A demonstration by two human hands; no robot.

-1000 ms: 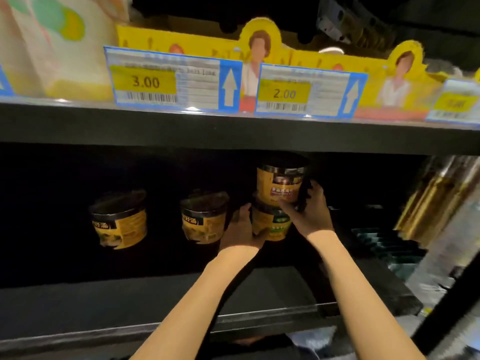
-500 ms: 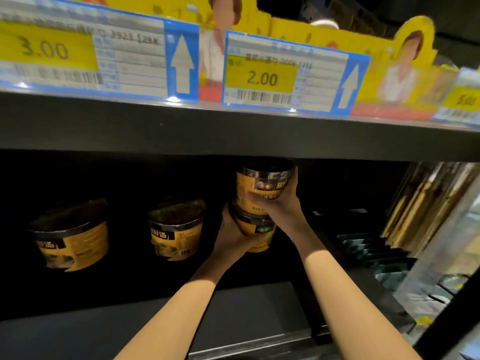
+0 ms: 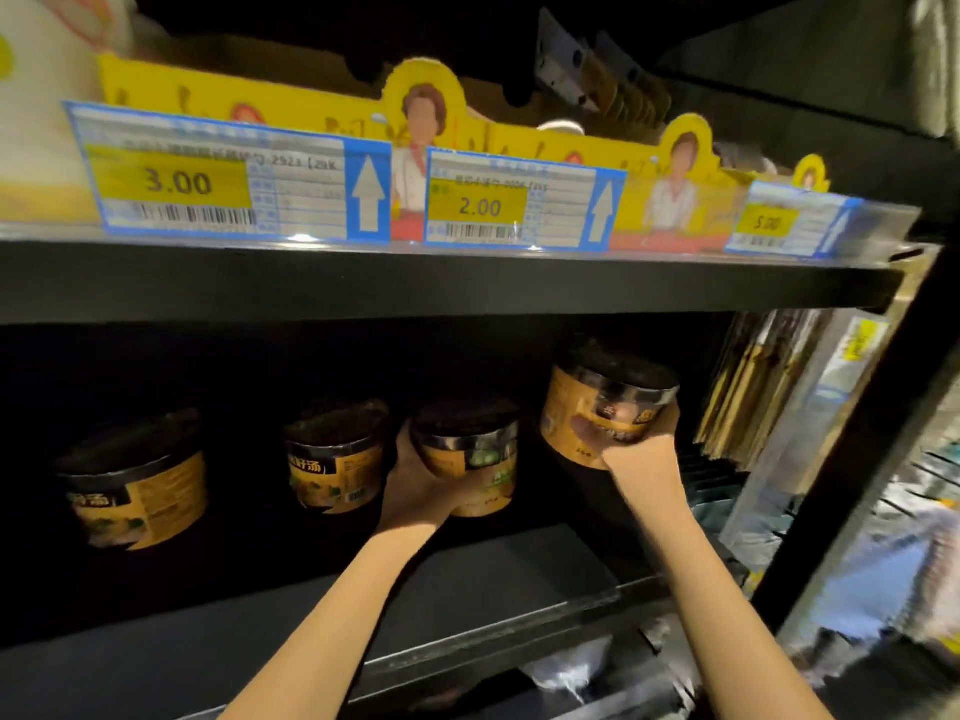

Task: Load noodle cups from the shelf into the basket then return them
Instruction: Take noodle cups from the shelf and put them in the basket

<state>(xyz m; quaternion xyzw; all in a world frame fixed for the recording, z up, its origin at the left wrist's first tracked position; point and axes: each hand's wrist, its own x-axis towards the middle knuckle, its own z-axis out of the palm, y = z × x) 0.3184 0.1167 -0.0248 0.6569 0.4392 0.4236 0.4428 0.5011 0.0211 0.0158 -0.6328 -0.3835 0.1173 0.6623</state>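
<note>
Both hands are reaching into the dark lower bay of a store shelf (image 3: 467,610), each gripping one noodle cup. The left hand (image 3: 415,485) is cupping the smaller cup (image 3: 470,459) from below and from its left side, with the fingers curling under the base. The right hand (image 3: 631,449) is gripping the larger cup (image 3: 597,407) at its lower front, thumb across the label and fingers wrapping round the right side. The larger cup is sitting higher than the smaller cup and just to its right; the two cups are standing apart, each tilting slightly.

Two further cups are standing on the same shelf, well clear of the hands: a middle cup (image 3: 335,459) just left of the left hand, and a far-left cup (image 3: 137,485) beyond it.

On the upper shelf edge (image 3: 467,283), price tags are reading 3.00 (image 3: 179,181), 2.00 (image 3: 480,206) and 5.00 (image 3: 768,223).
</note>
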